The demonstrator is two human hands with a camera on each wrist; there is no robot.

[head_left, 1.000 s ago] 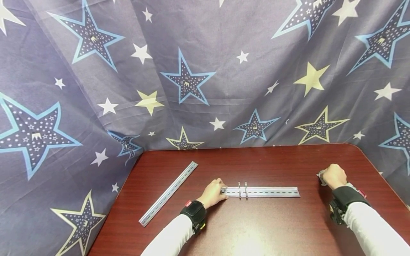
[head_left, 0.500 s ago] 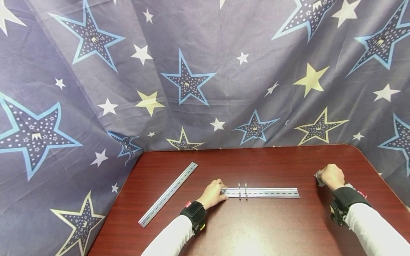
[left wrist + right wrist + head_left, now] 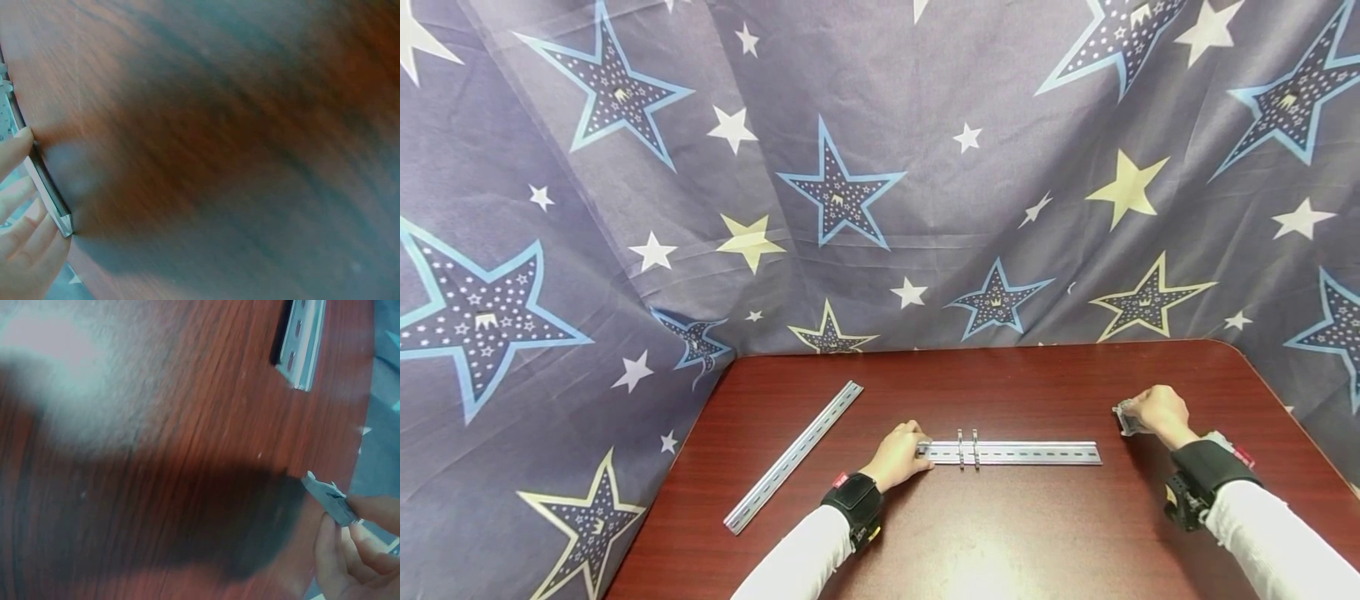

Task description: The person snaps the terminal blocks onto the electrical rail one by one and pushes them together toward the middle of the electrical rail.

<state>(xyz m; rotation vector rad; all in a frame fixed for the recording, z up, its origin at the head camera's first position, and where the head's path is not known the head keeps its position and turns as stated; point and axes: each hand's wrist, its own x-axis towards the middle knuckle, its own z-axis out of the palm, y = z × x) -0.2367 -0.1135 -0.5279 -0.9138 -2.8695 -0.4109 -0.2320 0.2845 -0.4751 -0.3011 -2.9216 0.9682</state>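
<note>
My left hand [image 3: 31, 244] grips the metal rail [image 3: 50, 190] at its left end, thumb on the near side, fingers on the far side. Small metal clip [image 3: 5, 82] on the rail to the right, mostly cut off. Wood tabletop [image 3: 250, 125] blurry, shadowed. Bluish cloth [image 3: 59, 289] past the table's edge, left.

A grey star-printed curtain [image 3: 925, 200] is hanging beyond the fingers [image 3: 913, 428]; a reddish-brown table [image 3: 1037, 525] is stretching out beneath them.

Two clips [image 3: 960, 448] on right rail [image 3: 1030, 458]
</note>
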